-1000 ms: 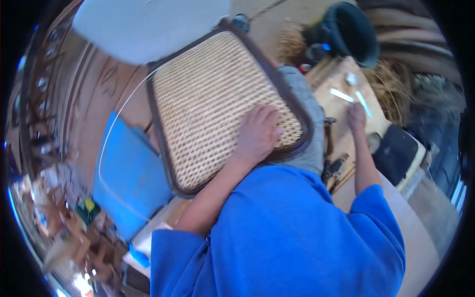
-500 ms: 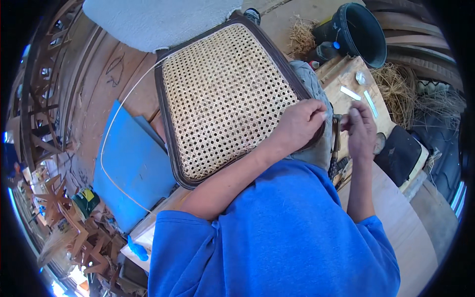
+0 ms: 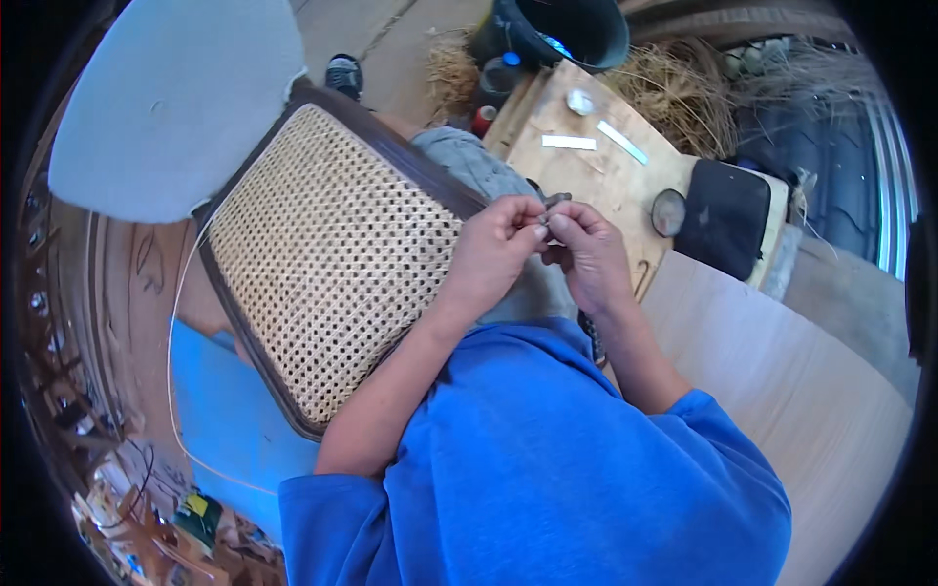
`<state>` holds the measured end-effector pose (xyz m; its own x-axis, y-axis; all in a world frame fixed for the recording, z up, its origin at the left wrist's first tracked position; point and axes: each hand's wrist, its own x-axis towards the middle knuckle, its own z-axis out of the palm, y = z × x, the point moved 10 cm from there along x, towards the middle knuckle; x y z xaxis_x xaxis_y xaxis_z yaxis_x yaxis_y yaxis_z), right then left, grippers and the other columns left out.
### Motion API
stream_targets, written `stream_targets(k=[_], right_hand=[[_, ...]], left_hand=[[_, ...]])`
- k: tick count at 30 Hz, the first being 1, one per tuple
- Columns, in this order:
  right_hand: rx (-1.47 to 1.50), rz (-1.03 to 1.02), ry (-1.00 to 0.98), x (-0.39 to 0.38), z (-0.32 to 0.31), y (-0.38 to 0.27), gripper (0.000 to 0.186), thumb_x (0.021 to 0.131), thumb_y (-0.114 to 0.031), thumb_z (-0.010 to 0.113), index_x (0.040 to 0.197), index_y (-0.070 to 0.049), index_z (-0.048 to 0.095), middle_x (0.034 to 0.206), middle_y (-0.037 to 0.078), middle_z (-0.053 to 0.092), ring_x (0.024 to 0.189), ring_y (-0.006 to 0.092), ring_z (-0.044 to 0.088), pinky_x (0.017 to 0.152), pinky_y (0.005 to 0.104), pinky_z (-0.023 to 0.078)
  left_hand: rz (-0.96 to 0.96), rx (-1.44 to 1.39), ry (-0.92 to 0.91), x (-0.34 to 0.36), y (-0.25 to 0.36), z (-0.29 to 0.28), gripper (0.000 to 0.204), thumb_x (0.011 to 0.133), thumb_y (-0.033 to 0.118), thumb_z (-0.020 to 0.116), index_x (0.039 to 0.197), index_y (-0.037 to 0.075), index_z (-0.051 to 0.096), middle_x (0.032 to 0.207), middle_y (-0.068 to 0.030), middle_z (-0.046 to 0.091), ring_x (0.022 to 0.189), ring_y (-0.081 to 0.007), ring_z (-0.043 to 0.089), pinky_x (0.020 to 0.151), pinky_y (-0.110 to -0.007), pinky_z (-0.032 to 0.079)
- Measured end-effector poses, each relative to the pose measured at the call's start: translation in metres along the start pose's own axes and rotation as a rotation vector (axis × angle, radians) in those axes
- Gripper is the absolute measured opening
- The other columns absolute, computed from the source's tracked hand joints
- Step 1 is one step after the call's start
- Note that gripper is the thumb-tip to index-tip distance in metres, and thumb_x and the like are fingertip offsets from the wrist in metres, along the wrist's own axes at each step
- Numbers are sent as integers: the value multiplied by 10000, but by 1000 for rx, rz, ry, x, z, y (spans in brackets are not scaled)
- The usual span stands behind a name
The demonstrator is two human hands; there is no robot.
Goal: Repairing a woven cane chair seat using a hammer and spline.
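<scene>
A chair back or seat panel of woven cane in a dark wooden frame rests across my lap, on the left. Just past its right corner my two hands meet. My left hand is closed in a pinch at thumb and forefinger, its forearm crossing the panel's near edge. Touching it at the fingertips, my right hand is pinched too, the other fingers curled. Something very small sits between the fingertips, too small to name. A long pale cane strand loops down from the panel's left corner.
Right of my hands, a wooden board holds two white strips, a round lid and a black pad. Beyond stand a dark bucket and loose fibre. A white cushioned piece lies far left, above a blue sheet.
My right hand has moved left to meet my left hand at the fingertips; they were apart before. The view has swung right, so the panel now sits further left.
</scene>
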<state>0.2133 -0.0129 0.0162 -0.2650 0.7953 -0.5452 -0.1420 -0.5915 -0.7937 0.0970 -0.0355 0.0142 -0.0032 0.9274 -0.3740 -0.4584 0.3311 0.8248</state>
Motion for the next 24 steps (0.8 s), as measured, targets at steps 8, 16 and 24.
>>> stream_targets(k=[8, 16, 24], right_hand=[[-21, -34, 14, -1, -6, 6, 107, 907, -132, 630, 968, -46, 647, 844, 28, 639, 696, 110, 581, 617, 243, 485], [-639, -336, 393, 10, -139, -31, 175, 915, -111, 570, 1028, -10, 656, 790, 3, 624, 685, 66, 555, 628, 214, 460], [-1031, -147, 376, -1, -165, 41, 195, 866, -163, 588, 965, -6, 650, 870, 194, 657, 833, 328, 647, 749, 389, 497]], left_hand=[[-85, -23, -53, -6, -1, 9, 234, 886, 11, 563, 1115, -38, 561, 881, -52, 616, 758, -91, 597, 676, -228, 508], [-51, 78, 263, -39, 3, -63, 146, 931, 57, 545, 1065, 28, 595, 827, -41, 611, 719, -92, 592, 669, -244, 502], [-97, -337, 337, -59, -16, -105, 66, 943, 129, 560, 980, 78, 541, 850, -29, 598, 692, -141, 623, 633, -276, 521]])
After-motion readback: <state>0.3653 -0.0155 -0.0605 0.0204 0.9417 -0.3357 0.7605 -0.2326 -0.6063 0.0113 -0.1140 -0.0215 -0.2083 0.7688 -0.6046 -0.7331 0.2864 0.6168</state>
